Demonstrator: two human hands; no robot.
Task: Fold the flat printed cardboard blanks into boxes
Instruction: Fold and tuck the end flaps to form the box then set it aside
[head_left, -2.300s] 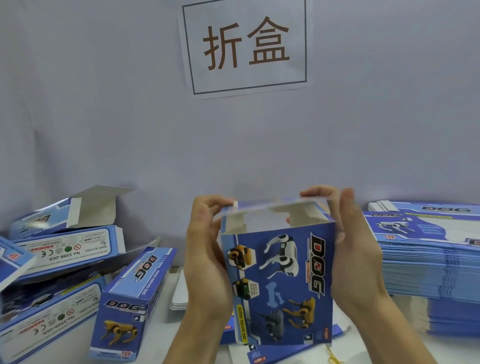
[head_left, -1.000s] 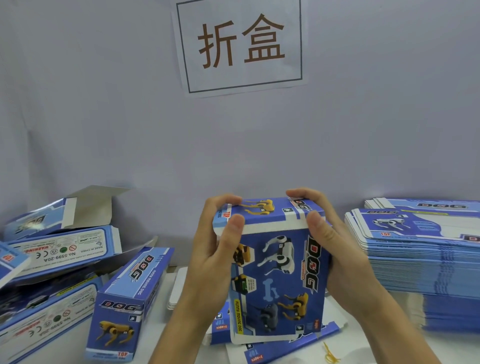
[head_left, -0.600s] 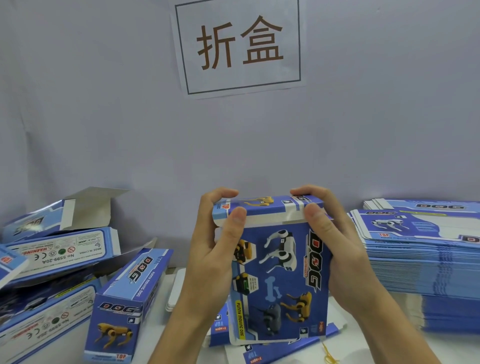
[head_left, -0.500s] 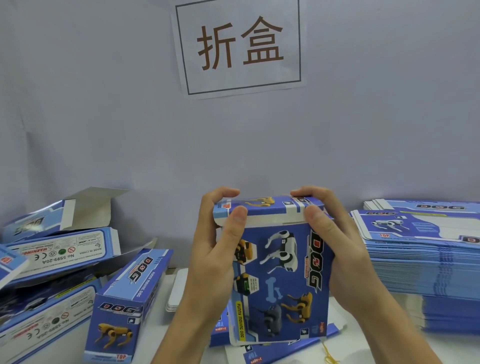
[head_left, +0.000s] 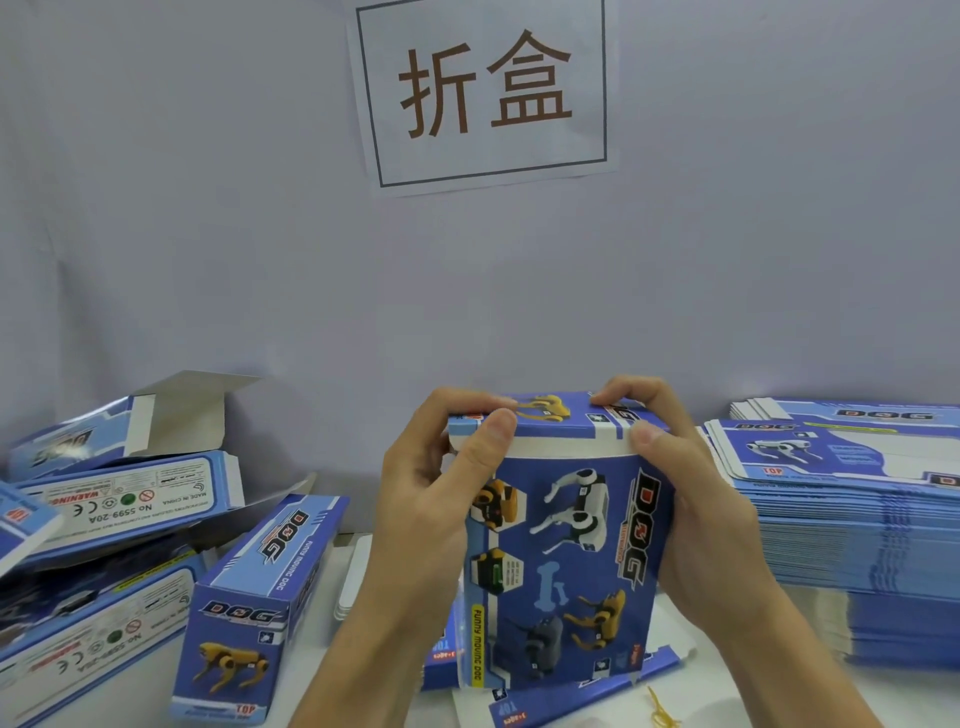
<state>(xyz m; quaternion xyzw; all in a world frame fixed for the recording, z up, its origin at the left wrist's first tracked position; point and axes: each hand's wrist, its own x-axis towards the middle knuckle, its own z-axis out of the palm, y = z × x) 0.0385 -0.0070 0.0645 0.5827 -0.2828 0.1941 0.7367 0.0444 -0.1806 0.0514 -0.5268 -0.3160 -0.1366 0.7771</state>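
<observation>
Your left hand (head_left: 426, 512) and right hand (head_left: 696, 514) each grasp the upright box (head_left: 558, 566) at centre, thumbs on its top flap. Stack of blanks (head_left: 852, 499) at 3 o'clock; folded boxes (head_left: 254, 603) at 9 o'clock.

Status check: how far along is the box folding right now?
Done: several folded boxes are piled at left, some with an end flap open. In hand: both hands, left and right, hold one box upright, its top flap not fully tucked. Left: a tall stack of flat blanks at right.
</observation>
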